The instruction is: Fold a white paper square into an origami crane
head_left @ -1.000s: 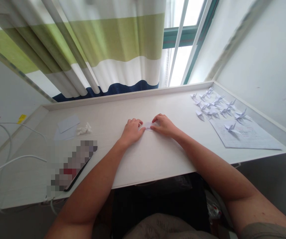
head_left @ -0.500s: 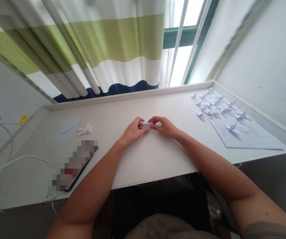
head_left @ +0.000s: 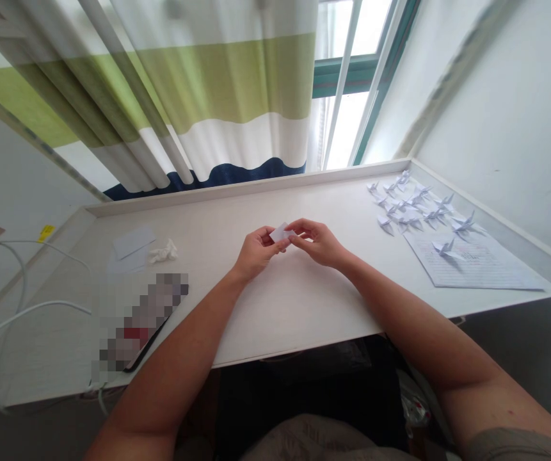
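Note:
A small folded piece of white paper (head_left: 282, 233) is held just above the middle of the white desk (head_left: 275, 301). My left hand (head_left: 255, 251) pinches its left side and my right hand (head_left: 318, 242) pinches its right side, fingertips nearly meeting. Both hands are lifted a little off the desk surface.
Several folded paper cranes (head_left: 412, 208) lie at the far right corner, one on a lined sheet (head_left: 471, 266). White paper slips (head_left: 131, 246) and a crumpled scrap (head_left: 164, 251) lie at the left. A blurred dark flat object (head_left: 138, 323) and white cables (head_left: 20, 310) sit near the left edge.
The paper lay flat on the desk under both hands a second ago. Both hands have since picked it up and raised it slightly, tilting it.

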`<state>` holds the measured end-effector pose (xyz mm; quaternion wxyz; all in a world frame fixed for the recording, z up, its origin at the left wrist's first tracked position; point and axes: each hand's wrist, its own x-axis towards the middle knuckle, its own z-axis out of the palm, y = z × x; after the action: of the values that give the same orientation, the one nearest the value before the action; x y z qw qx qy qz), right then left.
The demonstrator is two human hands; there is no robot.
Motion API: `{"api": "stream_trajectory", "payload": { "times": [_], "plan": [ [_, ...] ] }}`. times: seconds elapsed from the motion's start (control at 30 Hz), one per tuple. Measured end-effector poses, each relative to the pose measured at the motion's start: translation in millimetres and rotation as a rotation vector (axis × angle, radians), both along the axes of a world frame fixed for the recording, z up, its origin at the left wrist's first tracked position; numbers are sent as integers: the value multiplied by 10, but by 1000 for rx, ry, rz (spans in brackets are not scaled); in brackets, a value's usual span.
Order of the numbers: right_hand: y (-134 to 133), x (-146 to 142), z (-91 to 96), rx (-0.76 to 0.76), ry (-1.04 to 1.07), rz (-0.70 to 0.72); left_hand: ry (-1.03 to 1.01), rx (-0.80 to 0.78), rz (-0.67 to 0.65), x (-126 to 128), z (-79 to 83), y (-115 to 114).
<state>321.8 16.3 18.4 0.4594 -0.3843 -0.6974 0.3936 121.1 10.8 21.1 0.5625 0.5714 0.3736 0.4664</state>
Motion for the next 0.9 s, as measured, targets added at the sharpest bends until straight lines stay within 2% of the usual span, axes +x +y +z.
{"api": "stream_trajectory", "payload": {
  "times": [0.13,0.33,0.63,0.9],
  "plan": [
    [-2,26,29,3,-21,1,12,-22,-52,-27,35,-11],
    [-41,49,128,25,-47,30,-5,-74,-63,-40,38,-22],
    [-40,55,145,71,-134,-129,-78,-160,-108,-4,54,-65],
    [-57,73,185,67,-66,-50,-106,-139,-88,-16,31,-31]
  ]
}}
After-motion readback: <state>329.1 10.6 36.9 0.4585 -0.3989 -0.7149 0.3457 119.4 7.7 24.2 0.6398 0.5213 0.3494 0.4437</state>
